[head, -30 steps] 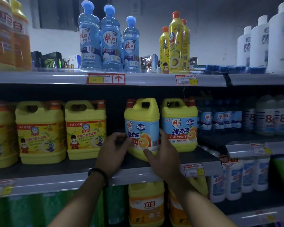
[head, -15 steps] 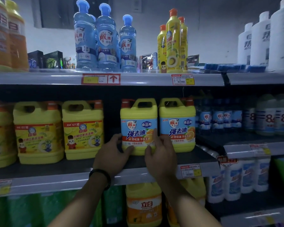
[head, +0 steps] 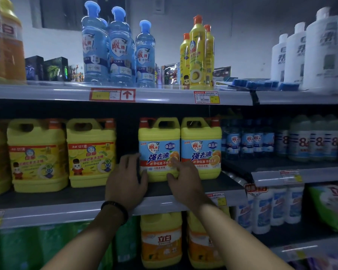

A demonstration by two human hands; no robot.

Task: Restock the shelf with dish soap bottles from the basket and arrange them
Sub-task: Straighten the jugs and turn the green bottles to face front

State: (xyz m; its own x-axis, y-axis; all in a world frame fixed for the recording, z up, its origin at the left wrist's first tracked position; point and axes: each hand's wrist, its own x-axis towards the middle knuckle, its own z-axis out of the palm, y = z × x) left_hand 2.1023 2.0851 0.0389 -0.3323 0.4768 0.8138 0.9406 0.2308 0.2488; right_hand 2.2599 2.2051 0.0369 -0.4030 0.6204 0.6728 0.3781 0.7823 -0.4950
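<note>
Both hands are at one yellow dish soap jug (head: 158,149) on the middle shelf (head: 98,193); left hand (head: 126,181) is spread open, fingers splayed, thumb touching the jug's lower left corner, palm over the shelf board; a dark wristband (head: 115,209) sits on that wrist; right hand (head: 184,179) is open too, fingertips (head: 173,160) pressed on the label's lower right, thumb by the base; neither hand wraps round the jug, just flat contact.

Head view, middle shelf: jug stands upright, touching a twin jug (head: 201,148) on its right; both have a red cap, moulded handle, blue label w/ orange slices, big chars 强去油, plus 食品用 and 秒化油 不伤手. To the left, across a gap, two more yellow jugs (head: 66,152) w/ yellow lemon labels, 白猫 and 127克 readable. To the right, small blue bottles (head: 248,141), then pale bottles marked "84".

Top shelf: three clear blue bottles (head: 117,53) w/ blue caps, 雕牌 logo; slim yellow bottles (head: 198,55) w/ orange caps; white bottles (head: 308,49) far right; a red price tag (head: 112,94) w/ an up arrow on the shelf edge.

Bottom shelf: orange-label jugs (head: 161,240) reading 立白, right below the hands.
</note>
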